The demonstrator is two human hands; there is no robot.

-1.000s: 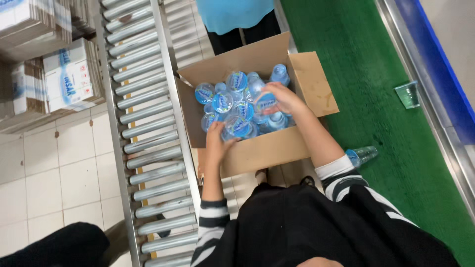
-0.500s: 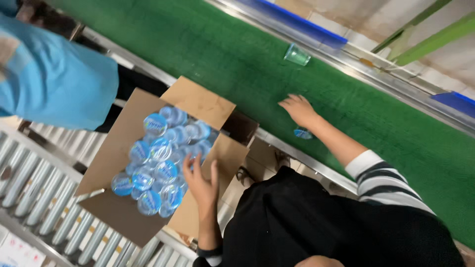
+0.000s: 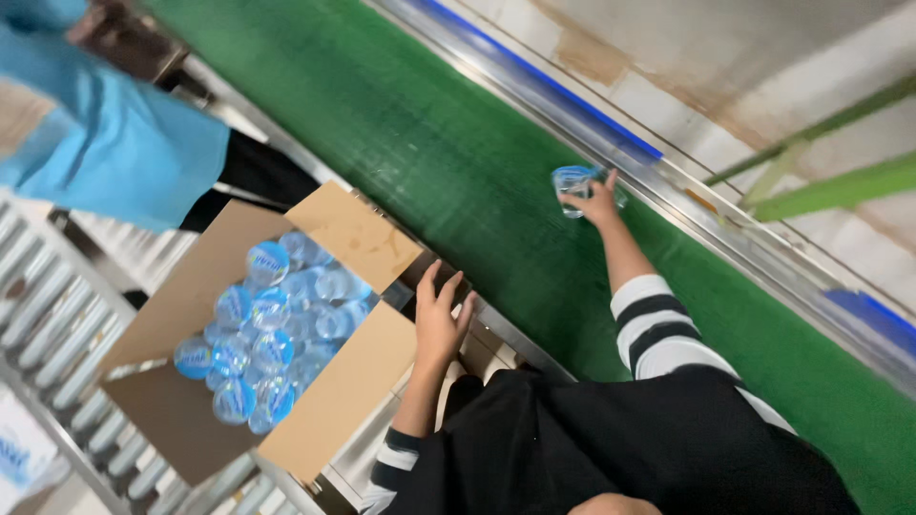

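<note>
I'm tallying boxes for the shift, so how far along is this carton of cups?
Done: the cardboard box already holds many sealed cups. In hand: the right hand grasps one cup on the green belt; the left hand rests by the flap. Left: that cup is unpacked.

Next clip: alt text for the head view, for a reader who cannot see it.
The person's right hand grasps a clear plastic cup with a blue lid on the green conveyor belt. Their left hand rests at the open cardboard box filled with similar sealed cups.

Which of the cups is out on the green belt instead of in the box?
The cup under the right hand, at the belt's far edge; all others lie packed in the cardboard box.
</note>
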